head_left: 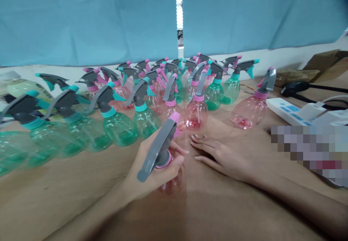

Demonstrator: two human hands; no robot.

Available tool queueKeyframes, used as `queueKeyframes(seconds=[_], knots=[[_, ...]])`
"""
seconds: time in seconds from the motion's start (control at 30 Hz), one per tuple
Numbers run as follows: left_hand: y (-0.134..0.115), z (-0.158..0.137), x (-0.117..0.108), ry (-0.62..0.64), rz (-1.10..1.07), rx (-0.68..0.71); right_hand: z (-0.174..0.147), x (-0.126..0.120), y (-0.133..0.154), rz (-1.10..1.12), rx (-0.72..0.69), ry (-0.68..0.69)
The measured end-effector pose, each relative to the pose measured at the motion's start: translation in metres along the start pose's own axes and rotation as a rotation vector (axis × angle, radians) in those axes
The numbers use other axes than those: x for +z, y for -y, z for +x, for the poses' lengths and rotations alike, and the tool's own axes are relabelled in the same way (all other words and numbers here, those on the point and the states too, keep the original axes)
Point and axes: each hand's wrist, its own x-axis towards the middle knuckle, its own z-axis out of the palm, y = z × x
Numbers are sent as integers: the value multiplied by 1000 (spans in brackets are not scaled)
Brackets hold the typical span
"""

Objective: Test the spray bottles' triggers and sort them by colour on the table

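My left hand is wrapped round the neck of a pink spray bottle with a grey spray head and a pink nozzle. Its clear pink body is partly hidden under the fingers. My right hand lies on the tabletop with fingers stretched out, holding nothing, just right of that bottle. Straight beyond the hands stands another pink spray bottle. Nearest the left hand on its far side is a green spray bottle with a turquoise collar.
Several green spray bottles form a row at left, with more pink and green ones behind. One pink bottle stands apart at right, near a white power strip with plugs. A cardboard box and blue curtain are behind.
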Motion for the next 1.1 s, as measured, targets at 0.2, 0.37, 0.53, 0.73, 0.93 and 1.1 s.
queueKeyframes(seconds=[0.2,0.37,0.53,0.73,0.93,1.1], knots=[[-1,-2,0,5,-9,-42,0,2,-1,3,1,-16],[-7,0,2,-34,3,-76,0,1,1,9,15,-8],[-10,2,2,-39,-32,-109,0,-1,1,-9,10,7],[-6,1,3,-76,6,-50,0,0,0,9,-2,-14],[-6,1,4,-37,-108,-94,0,1,0,-10,-2,-6],[-8,1,4,-54,-68,-91,0,0,0,-45,2,32]])
